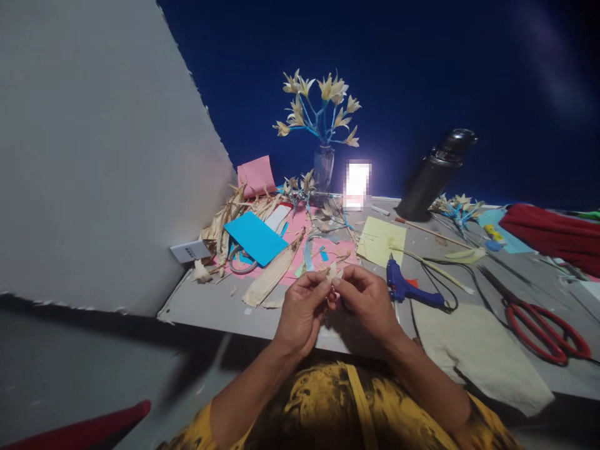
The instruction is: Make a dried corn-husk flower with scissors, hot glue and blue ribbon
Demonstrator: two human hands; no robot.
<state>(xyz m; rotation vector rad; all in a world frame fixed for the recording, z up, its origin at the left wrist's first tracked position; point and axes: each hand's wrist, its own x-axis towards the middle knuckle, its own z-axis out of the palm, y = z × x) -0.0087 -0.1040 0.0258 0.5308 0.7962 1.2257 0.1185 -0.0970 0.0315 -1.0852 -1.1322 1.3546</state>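
My left hand [304,307] and my right hand [366,299] meet over the table's front edge. Between their fingertips they pinch a small pale flower of dried husk [334,272], its petals pointing up. Fingers cover its lower part. A blue glue gun [412,289] lies just right of my right hand. To the left of my hands, a long dried corn husk [274,275] rests on pink paper [300,228].
Red-handled scissors [539,325] and a pale cloth [473,344] lie at right. A dark thermos [431,178] and a glass vase [323,165] of husk flowers [323,94] stand at the back. Blue paper [255,237] and a yellow sheet [382,240] lie nearby. A wall [94,137] bounds the left.
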